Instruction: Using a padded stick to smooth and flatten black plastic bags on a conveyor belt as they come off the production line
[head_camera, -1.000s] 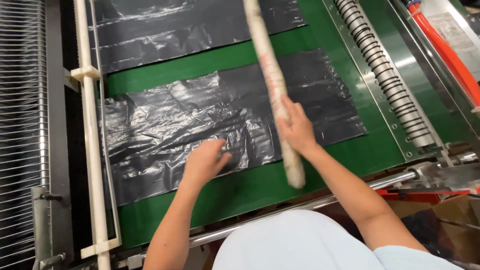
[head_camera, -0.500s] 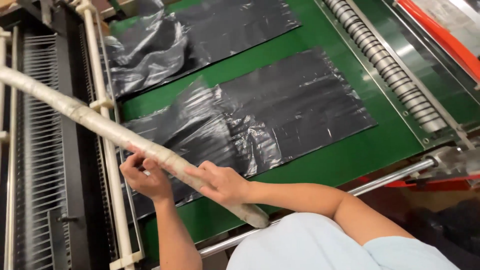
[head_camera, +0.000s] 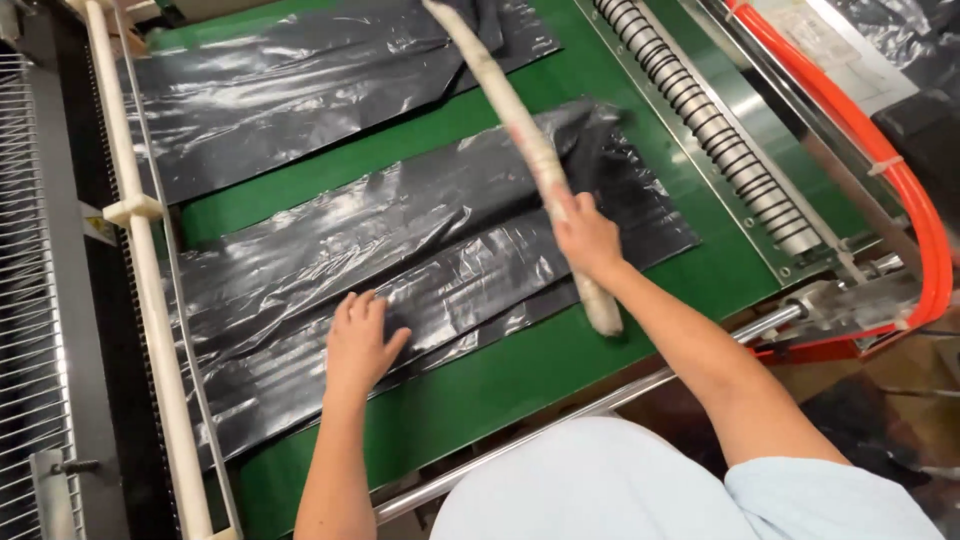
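We note the wrapped stick (head_camera: 520, 140) has swung from the left rail back to frame centre, right hand (head_camera: 585, 235) gripping it. Left hand (head_camera: 358, 345) now flat, fingers spread, pressing the nearer black bag sheet (head_camera: 440, 270) on the green belt (head_camera: 500, 385).

One printed sheet or label (head_camera: 835, 45) lies at the top right of the head view, on the machine's side panel beyond the orange tube (head_camera: 905, 190): a pale, roughly rectangular panel with faint grey markings, partly cut off by the frame. No screens or signs are visible, and no packages can be made out.
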